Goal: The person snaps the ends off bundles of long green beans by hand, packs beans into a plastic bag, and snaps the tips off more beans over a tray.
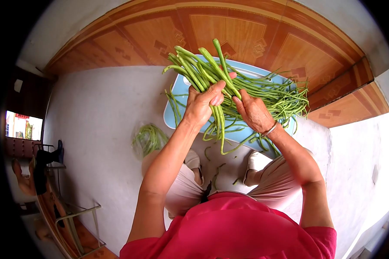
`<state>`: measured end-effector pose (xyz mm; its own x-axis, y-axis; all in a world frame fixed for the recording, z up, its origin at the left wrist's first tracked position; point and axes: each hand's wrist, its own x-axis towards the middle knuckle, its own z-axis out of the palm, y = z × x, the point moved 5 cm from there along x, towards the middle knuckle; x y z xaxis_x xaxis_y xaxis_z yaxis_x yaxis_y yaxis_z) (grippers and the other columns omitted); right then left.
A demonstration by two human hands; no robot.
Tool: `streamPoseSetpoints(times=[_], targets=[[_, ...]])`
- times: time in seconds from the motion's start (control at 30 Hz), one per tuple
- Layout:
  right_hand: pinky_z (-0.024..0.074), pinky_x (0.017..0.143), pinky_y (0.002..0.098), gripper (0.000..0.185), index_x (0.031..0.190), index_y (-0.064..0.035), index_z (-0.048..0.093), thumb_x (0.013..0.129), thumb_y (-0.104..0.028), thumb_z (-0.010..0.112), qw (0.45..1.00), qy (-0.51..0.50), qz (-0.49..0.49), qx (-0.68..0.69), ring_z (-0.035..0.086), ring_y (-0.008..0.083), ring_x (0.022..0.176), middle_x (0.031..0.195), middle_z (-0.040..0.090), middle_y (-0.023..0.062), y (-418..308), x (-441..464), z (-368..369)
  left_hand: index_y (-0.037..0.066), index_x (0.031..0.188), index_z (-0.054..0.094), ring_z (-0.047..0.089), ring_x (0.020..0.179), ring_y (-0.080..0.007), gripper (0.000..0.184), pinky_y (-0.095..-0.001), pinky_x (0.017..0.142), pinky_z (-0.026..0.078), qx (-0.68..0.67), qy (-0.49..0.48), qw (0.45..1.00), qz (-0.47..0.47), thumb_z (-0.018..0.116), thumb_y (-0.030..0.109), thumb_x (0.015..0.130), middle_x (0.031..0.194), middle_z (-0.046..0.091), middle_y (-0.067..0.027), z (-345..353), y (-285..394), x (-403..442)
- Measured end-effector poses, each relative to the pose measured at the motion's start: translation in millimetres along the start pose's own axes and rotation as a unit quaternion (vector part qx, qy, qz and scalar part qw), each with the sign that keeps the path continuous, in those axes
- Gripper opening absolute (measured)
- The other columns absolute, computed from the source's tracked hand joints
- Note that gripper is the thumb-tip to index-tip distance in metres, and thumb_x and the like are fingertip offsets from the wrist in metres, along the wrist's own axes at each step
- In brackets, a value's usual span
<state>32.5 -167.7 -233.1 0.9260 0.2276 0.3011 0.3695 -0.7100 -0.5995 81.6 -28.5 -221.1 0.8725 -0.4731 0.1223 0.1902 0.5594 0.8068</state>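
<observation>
A bunch of green long beans is gripped in my left hand, its thumb laid across the stalks and the tips fanning up and to the left. Some of these beans hang down below the hand in loops. To the right, my right hand is closed at the lower end of the thick beans, thumb and fingers pressed together; its wrist wears a bracelet. Beneath both hands stands a low light-blue table. A large tangled pile of long beans covers its right side.
A clear plastic bag with more beans sits on the grey floor left of my legs. Bean scraps lie between my shoes. Tiled wall panels rise behind the table. At far left are a metal-framed seat and part of another person.
</observation>
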Motion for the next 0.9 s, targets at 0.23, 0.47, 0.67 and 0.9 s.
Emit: streamPoseSetpoints(times=[0.23, 0.47, 0.67, 0.9], targets=[[0.0465, 0.057, 0.0451, 0.03, 0.084, 0.0005, 0.046, 0.092, -0.027, 0.055, 0.995, -0.039, -0.061, -0.067, 0.058, 0.0375, 0.061, 0.068, 0.057, 0.0191, -16.3, -4.8, 0.6, -0.001, 0.116, 0.059, 0.038, 0.052, -0.0017, 0.032, -0.0182, 0.046, 0.031, 0.085, 0.042, 0.995, -0.014, 0.064, 0.009, 0.086, 0.091, 0.065, -0.008, 3.7, 11.1, -5.0], [0.0522, 0.074, 0.0335, 0.032, 0.106, 0.0032, 0.058, 0.097, -0.026, 0.05, 0.966, 0.092, -0.016, 0.239, 0.067, 0.0245, 0.083, 0.094, 0.066, 0.0155, 5.3, 11.7, -60.1, -0.002, 0.108, 0.063, 0.038, 0.054, -0.0021, 0.027, -0.0174, 0.047, 0.027, 0.157, -0.055, 0.983, -0.072, 0.065, 0.013, 0.087, 0.074, 0.059, -0.0006, 15.3, 9.9, -7.0], [0.054, 0.074, 0.0268, 0.026, 0.115, 0.0015, 0.058, 0.096, -0.016, 0.053, 0.925, 0.139, -0.023, 0.353, 0.065, 0.0133, 0.086, 0.103, 0.066, 0.0094, 5.8, 4.6, -85.8, -0.003, 0.106, 0.064, 0.046, 0.058, -0.0042, 0.03, -0.0175, 0.047, 0.029, 0.193, -0.091, 0.972, -0.093, 0.068, 0.018, 0.084, 0.073, 0.059, -0.0023, 18.4, 0.0, -9.6], [0.0496, 0.064, 0.0239, 0.027, 0.118, -0.0047, 0.06, 0.094, -0.015, 0.056, 0.909, 0.012, -0.007, 0.417, 0.055, 0.0064, 0.074, 0.094, 0.064, -0.0005, 9.1, 1.9, -61.8, -0.004, 0.107, 0.061, 0.05, 0.062, -0.0079, 0.038, -0.0189, 0.049, 0.031, 0.163, -0.176, 0.96, -0.144, 0.067, 0.026, 0.085, 0.072, 0.057, -0.0022, 23.7, -8.5, -13.5]])
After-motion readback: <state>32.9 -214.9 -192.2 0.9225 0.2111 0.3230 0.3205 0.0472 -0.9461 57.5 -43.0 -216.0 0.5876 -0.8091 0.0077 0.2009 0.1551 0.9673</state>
